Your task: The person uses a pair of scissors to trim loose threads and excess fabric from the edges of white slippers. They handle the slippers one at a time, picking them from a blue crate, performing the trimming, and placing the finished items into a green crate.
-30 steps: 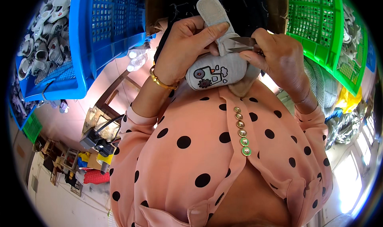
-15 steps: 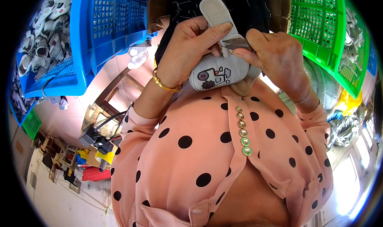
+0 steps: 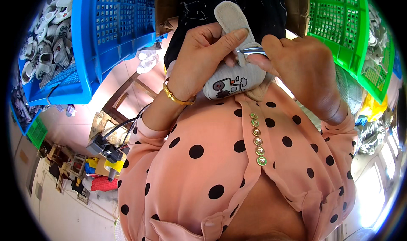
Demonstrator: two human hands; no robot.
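My left hand [image 3: 199, 61] is closed on a small light-grey cloth shoe [image 3: 235, 78] with a stitched vehicle picture on its toe. Its thumb presses on a pale, rounded sole-shaped part [image 3: 231, 17] that points away from me. In my right hand [image 3: 303, 67], a small shiny metal tool, seemingly thread snips [image 3: 255, 51], is pinched with the blades against the shoe's edge near my left fingertips. My fingers hide the tool's handle. Under the toe a beige cloth part [image 3: 257, 92] shows against my shirt.
A blue plastic crate [image 3: 85, 71] at the left holds several similar shoes [image 3: 55, 33]. At the right stands a green crate [image 3: 339, 56] with more pale pieces behind it. Dark cloth [image 3: 271, 12] covers my lap. A black plug with cords [image 3: 101, 147] hangs at the left.
My right hand has turned slightly and shifted a little toward me, and the metal blades now catch the light. The shoe has tilted and moved slightly nearer, still in my left hand.
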